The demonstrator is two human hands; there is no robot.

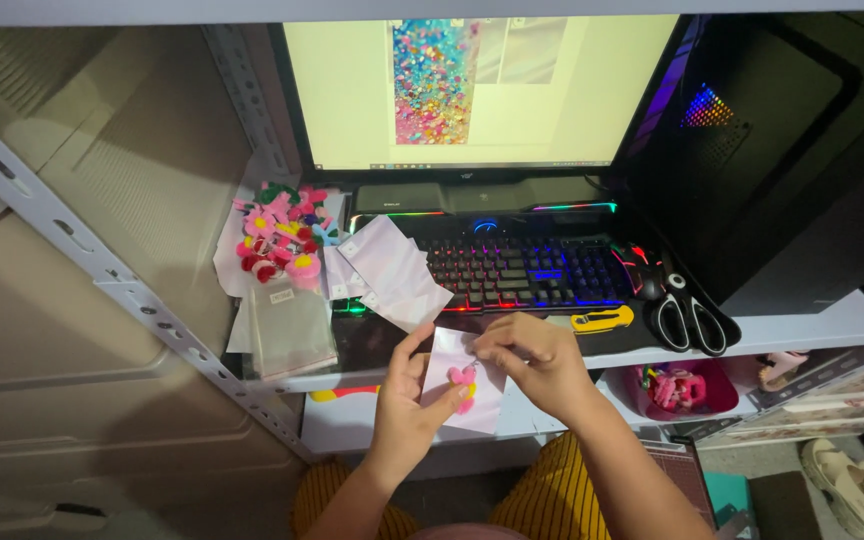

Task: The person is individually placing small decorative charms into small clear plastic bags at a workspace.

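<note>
My left hand [407, 400] holds a pale pink card [472, 405] from below and the left, thumb on its upper edge. A small pink and yellow hair clip [464, 378] lies on the card's middle. My right hand [537, 362] pinches at the card's top beside the clip. Both hands hover just in front of the shelf edge, below the lit keyboard [527, 272].
A pile of pink and red hair clips [277, 235] lies at the left, with clear plastic bags [287, 325] and several blank cards [392, 270] beside it. A yellow utility knife [602, 320] and black scissors [690, 315] lie right of my hands. A monitor [472, 90] stands behind.
</note>
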